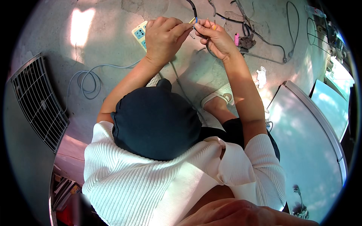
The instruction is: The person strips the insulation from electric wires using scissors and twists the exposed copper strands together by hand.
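Note:
Both my hands meet at the top middle, fingertips almost touching around thin coloured electrical wires. My left hand is closed, pinching the wires with thumb and index finger; a yellow wire shows at its fingertips. My right hand is closed too, its thumb and fingers pinching a blue wire. From above, a black cable runs down to these wires. An orange-yellow wire end sticks out by the right fingers. The exact join between the fingertips is hidden.
A yellow power strip with blue sockets lies beside my left hand. Right of my right hand are a pink lighter and dark cables. A grey cord coils left. A metal grille and a pale panel flank me.

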Motion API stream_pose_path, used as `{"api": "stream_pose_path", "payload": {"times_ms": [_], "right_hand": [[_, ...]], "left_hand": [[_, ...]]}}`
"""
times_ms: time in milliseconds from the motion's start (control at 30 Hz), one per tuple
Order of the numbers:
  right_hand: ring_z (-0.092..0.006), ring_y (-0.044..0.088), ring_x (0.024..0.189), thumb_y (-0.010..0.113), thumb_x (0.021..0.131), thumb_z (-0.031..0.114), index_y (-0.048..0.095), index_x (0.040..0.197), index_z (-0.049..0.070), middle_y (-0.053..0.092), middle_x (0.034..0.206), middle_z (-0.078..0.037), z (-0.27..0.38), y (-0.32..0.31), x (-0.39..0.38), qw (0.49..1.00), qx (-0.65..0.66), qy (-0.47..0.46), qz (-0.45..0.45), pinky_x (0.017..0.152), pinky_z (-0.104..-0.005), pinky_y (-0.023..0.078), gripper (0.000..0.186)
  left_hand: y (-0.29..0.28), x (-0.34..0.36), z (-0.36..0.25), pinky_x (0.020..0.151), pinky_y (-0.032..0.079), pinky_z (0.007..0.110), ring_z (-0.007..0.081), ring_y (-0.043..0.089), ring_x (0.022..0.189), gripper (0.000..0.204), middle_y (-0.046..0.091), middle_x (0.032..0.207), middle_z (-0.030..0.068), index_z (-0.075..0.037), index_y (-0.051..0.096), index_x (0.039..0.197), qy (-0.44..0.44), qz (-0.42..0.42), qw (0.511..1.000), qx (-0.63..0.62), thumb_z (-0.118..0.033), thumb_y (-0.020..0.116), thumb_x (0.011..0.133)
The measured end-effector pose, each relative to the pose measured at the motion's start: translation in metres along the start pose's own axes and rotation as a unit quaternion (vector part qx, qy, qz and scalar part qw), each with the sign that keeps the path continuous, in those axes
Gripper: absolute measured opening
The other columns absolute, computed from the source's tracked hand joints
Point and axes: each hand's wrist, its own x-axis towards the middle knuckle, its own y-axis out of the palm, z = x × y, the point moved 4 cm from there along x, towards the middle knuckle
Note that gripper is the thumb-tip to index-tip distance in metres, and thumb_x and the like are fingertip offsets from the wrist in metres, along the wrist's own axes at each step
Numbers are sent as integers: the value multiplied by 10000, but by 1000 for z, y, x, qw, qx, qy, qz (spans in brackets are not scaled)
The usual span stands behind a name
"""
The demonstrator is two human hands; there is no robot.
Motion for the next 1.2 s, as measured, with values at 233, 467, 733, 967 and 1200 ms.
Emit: {"api": "stream_pose_path", "payload": {"times_ms": [233,467,733,967,1200], "right_hand": [[-17,483,781,678,888,235,646,1084,69,566,858,83,0,3,-2,1000,5,5,0,590,-180,338,259],[-21,455,787,681,883,254,676,1128,42,620,973,69,-8,3,5,999,-32,-39,-18,616,-181,343,324],[-16,404,705,670,893,230,695,1131,87,628,872,108,-6,6,12,993,-82,-87,-3,613,-178,325,279],[-31,357,636,685,882,205,703,1113,91,589,791,118,-8,6,19,984,-107,-143,-4,606,-180,328,259],[-9,422,711,643,911,139,670,1134,53,665,1150,24,1,6,13,995,-58,-76,-16,630,-173,374,241]], "left_hand": [[6,1,2,648,372,314,143,548,717,164,600,768,-81,-193,703,866,30,5,999,-15,-185,772,718],[11,1,9,600,397,338,201,547,688,123,609,768,-3,-103,705,864,-47,62,994,-77,-150,744,757],[20,-6,24,618,427,317,157,523,664,120,572,730,9,-52,706,885,-284,158,903,-280,-161,689,837],[52,-36,42,586,390,245,46,443,641,72,545,755,-87,-145,658,874,-597,281,336,-672,-210,686,877],[20,-25,33,613,422,263,107,541,699,226,599,777,-49,-133,681,958,-427,221,807,-342,-276,764,804]]}}
